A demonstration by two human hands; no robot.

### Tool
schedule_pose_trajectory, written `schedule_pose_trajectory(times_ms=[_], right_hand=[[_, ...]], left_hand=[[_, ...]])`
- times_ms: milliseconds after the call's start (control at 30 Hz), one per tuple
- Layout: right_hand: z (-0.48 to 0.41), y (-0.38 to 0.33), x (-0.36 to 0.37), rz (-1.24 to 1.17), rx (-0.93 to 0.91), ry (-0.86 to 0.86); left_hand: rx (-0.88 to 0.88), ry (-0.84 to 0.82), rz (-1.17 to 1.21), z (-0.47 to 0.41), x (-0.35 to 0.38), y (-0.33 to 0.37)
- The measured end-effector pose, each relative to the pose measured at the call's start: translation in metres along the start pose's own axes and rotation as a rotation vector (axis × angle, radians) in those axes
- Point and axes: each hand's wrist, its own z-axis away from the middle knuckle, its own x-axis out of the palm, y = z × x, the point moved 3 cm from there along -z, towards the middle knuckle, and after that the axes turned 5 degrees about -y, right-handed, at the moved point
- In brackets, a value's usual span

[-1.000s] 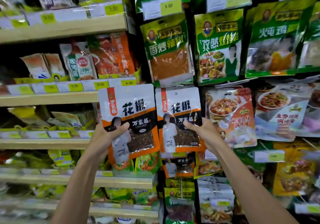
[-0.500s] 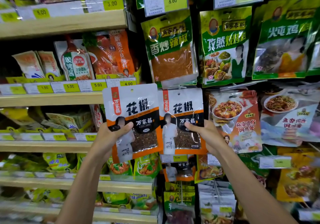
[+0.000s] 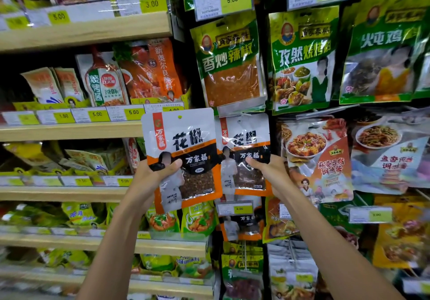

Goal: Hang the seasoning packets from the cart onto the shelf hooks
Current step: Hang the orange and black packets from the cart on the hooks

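Note:
Two white, black and orange peppercorn seasoning packets are raised in front of the shelf. My left hand (image 3: 151,178) grips the left packet (image 3: 183,146) by its lower left part, thumb across the front. My right hand (image 3: 270,172) pinches the right packet (image 3: 244,141) at its right side. The right packet's top sits at a hook (image 3: 243,115) under the green chili packet (image 3: 229,65); whether it hangs on it is unclear. The cart is out of sight.
Green seasoning packets (image 3: 302,60) hang in rows on the right panel, with sauce packets (image 3: 316,160) below. Wooden shelves (image 3: 69,132) with price tags and more packets fill the left side. A yellow price tag (image 3: 235,209) sits beneath the right packet.
Both hands and their packets stay in nearly the same pose; the view has shifted slightly, so the packets sit a little to the right and lower against the shelf.

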Motion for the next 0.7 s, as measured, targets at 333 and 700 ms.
schedule_pose_trajectory(times_ms=[333, 700], right_hand=[[0.076, -0.002, -0.011, 0.325, -0.339, 0.325], [0.075, -0.019, 0.015, -0.134, -0.18, -0.066]], left_hand=[[-0.065, -0.03, 0.129, 0.011, 0.023, -0.019], [-0.077, -0.1, -0.038, 0.004, 0.065, -0.014]])
